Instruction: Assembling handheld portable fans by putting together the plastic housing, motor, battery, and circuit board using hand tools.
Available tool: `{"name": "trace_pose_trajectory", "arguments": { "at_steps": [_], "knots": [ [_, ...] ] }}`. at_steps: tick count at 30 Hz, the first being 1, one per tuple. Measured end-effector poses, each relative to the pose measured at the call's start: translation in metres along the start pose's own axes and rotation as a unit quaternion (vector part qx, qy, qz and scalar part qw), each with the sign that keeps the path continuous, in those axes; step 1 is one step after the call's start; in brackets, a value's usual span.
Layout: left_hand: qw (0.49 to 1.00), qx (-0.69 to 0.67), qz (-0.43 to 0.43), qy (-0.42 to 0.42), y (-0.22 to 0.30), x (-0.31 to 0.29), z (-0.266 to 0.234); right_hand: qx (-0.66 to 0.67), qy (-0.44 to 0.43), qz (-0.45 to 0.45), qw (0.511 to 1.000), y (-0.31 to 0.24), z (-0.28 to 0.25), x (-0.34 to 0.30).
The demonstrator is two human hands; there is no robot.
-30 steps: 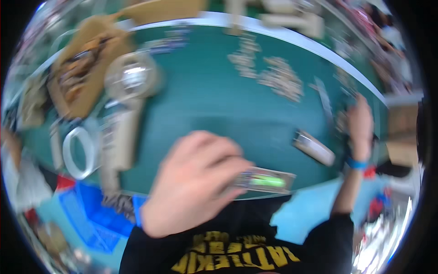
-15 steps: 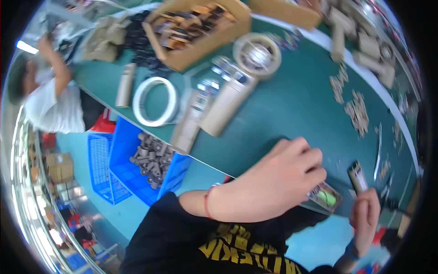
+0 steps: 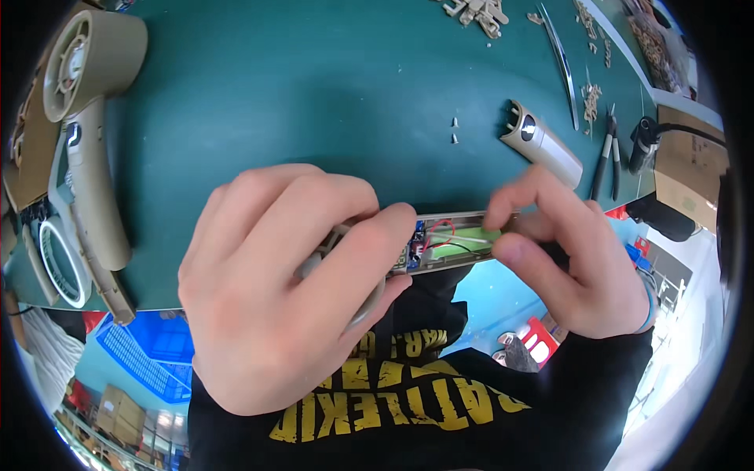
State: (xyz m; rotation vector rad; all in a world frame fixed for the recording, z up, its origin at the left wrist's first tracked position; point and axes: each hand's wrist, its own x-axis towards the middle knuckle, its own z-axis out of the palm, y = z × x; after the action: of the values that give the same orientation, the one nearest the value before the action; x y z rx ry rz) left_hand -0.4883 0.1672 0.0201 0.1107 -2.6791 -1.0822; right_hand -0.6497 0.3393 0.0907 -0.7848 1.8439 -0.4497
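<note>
A beige handheld fan with its handle opened up [image 3: 424, 267] lies across the table's near edge, between my hands. Inside the handle show a green battery [image 3: 465, 242], red and black wires and a small blue circuit board. My left hand [image 3: 275, 282] wraps round the fan's head end and hides most of it. At the far end of the handle, my right hand [image 3: 581, 259] pinches the housing between thumb and fingers, by the battery's end. Just beyond it lies a loose beige handle cover [image 3: 546, 149]. Two small screws [image 3: 455, 138] are on the green table [image 3: 314, 102].
Another beige handheld fan [image 3: 98, 173] lies at the left, with a white ring [image 3: 65, 263] beside it. Tweezers [image 3: 559, 63], pliers [image 3: 606, 157] and small beige parts [image 3: 479, 14] lie to the right and far side. A blue crate [image 3: 149, 357] stands below the left edge.
The view has swung right and closer. My right hand has let go of the cover, now on the table, and come to the handle's end. My left hand now grips the fan's head end.
</note>
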Motion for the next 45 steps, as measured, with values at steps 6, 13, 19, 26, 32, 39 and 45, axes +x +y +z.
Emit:
{"name": "trace_pose_trajectory", "arguments": {
  "at_steps": [6,13,19,26,32,39,45],
  "knots": [
    [0.999,-0.013,0.024,0.021,-0.003,-0.001,0.005,0.041,0.008,0.088,0.995,-0.014,-0.004,0.003],
    [0.998,-0.032,0.043,0.035,-0.012,-0.002,0.01,-0.035,-0.039,0.031,0.998,-0.004,-0.005,0.008],
    [0.997,-0.033,0.046,0.045,-0.012,-0.001,0.01,-0.031,-0.037,0.026,0.998,-0.005,-0.004,0.008],
    [0.998,-0.037,0.041,0.038,-0.011,-0.003,0.009,-0.006,-0.047,0.045,0.998,-0.008,-0.004,0.008],
    [0.997,-0.044,0.045,0.048,-0.014,-0.004,0.011,-0.032,-0.046,0.039,0.998,-0.01,-0.002,0.009],
    [0.995,-0.059,0.06,0.051,-0.017,-0.006,0.012,-0.073,-0.017,0.037,0.996,-0.017,0.004,0.006],
    [0.994,-0.063,0.075,0.056,-0.018,-0.005,0.016,-0.281,0.053,-0.101,0.953,-0.029,0.012,0.02]
  ]
}}
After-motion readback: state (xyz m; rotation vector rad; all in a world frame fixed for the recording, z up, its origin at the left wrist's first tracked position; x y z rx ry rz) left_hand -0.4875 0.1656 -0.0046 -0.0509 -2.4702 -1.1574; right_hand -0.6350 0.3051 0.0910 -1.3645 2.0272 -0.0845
